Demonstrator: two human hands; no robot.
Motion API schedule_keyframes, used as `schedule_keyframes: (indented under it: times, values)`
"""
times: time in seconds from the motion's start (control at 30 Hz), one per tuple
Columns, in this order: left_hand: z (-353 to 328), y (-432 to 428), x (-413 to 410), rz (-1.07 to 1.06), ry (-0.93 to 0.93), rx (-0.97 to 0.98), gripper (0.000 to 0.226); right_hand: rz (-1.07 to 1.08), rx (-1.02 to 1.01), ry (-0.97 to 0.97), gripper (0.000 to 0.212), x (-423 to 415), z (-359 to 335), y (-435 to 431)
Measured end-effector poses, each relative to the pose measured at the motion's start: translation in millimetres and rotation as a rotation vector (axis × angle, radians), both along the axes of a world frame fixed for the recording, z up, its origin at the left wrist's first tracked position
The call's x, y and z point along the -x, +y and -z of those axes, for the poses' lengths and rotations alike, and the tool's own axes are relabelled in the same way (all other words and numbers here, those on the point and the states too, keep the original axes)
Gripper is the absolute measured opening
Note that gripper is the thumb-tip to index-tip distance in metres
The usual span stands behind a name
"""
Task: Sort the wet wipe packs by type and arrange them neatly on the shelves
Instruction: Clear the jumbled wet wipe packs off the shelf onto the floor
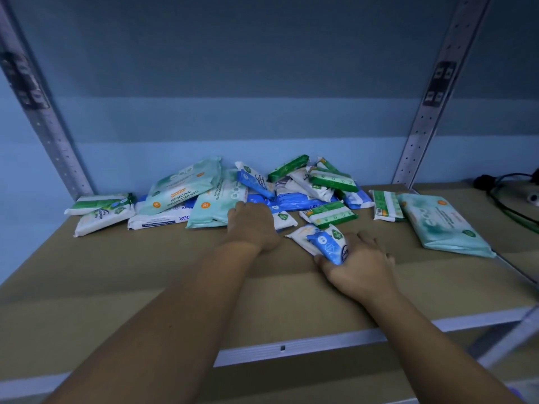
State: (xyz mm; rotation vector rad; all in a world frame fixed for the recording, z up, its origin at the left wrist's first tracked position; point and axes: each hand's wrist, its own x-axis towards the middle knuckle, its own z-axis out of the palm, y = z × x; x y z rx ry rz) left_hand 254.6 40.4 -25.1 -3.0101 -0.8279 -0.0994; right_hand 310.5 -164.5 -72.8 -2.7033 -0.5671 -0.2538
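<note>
two hands over bare shelf [140,275]: right hand [360,265] grips a blue pack [328,244], left hand [253,227] touches the pile [182,188], grip unclear.

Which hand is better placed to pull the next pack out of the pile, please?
Left, I think. The left hand rests on the pile, while the right hand sits short of it and grips a small blue pack.

A single wide-angle view looked from the person's head, forward and down onto the shelf [122,275]; it sat near, both forearms [175,301] running in from the bottom edge; the back panel [262,83] filled the upper half; the left upright [43,126] and right upright [431,112] leaned outward at the sides.
</note>
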Motion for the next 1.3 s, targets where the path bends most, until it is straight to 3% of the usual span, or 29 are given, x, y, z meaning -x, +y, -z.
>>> schedule_keyframes:
  times: [0.13, 0.27, 0.43, 0.5, 0.63, 0.77, 0.87, 0.97, 1.1, 1.2, 1.3]
  values:
    - [-4.6, -5.5, 8.1, 0.012, 0.046, 0.022, 0.036, -0.018, -0.056, -0.003, 0.058, 1.8, 0.2, -0.5]
    - [-6.3, -17.6, 30.8, 0.021, 0.059, 0.065, 0.048, -0.020, -0.005, 0.017, 0.063, 13.2, -7.3, -6.2]
    - [-4.2, -29.2, 87.8, 0.005, 0.013, 0.266, 0.051, -0.064, -0.001, 0.018, 0.042, 51.5, -18.5, -30.0]
    - [-10.2, -40.5, 117.5, 0.004, 0.002, 0.273, 0.049, -0.077, -0.024, 0.034, 0.046, 70.2, -19.1, -42.7]
    - [-9.8, -72.3, 183.6, -0.049, -0.113, 0.380, 0.043, -0.100, -0.278, -0.008, 0.058, 121.8, 0.4, -70.1]
    - [20.0, -101.5, 250.9, -0.069, -0.376, 0.579, 0.033, -0.074, -0.542, -0.149, 0.038, 186.9, 42.3, -95.9]
    - [66.9, -114.4, 285.3, -0.108, -0.403, 0.667, 0.031, -0.017, -0.540, 0.040, 0.035, 224.6, 88.9, -109.9]
    - [130.4, -114.1, 309.1, -0.187, -0.171, 0.766, 0.032, 0.133, -0.503, 0.393, 0.035, 255.7, 121.5, -115.6]
    - [209.4, -113.3, 333.9, -0.250, 0.029, 0.828, 0.049, 0.201, -0.171, 0.961, 0.044, 269.9, 167.8, -120.3]
    - [243.7, -118.3, 343.4, -0.329, 0.052, 0.860, 0.041, 0.164, 0.021, 1.021, 0.043, 271.6, 201.9, -120.6]
    - [271.4, -118.8, 341.1, -0.385, 0.033, 0.849, 0.054, 0.118, 0.103, 0.942, 0.041, 271.1, 227.3, -118.9]
